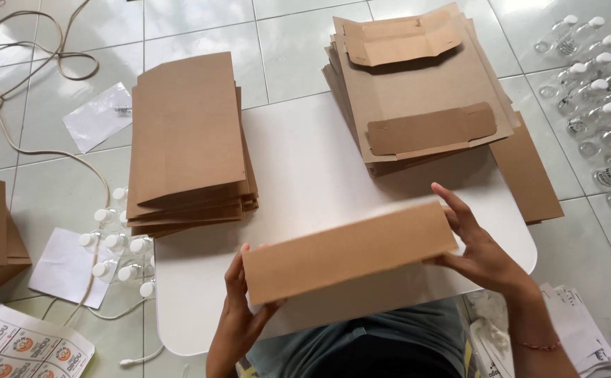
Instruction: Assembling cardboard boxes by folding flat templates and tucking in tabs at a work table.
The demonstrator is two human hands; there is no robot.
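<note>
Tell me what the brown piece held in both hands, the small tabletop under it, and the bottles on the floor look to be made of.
Brown piece, held by the left hand and right hand: looks like kraft cardboard, matte, with straight cut edges. Tabletop: smooth white, faintly glossy surface with rounded corners, probably plastic or laminate. Bottles: clear, see-through bodies with white caps, likely plastic, though glass cannot be ruled out.

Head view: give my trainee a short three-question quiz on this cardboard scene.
1. True or false: both hands grip the folded cardboard piece by its ends.
2. Which stack has flaps showing on top? A) left stack B) right stack
3. What lies on the floor at the right edge?

Key:
1. True: left hand and right hand each hold an end.
2. B
3. Clear bottles with white caps.
</note>
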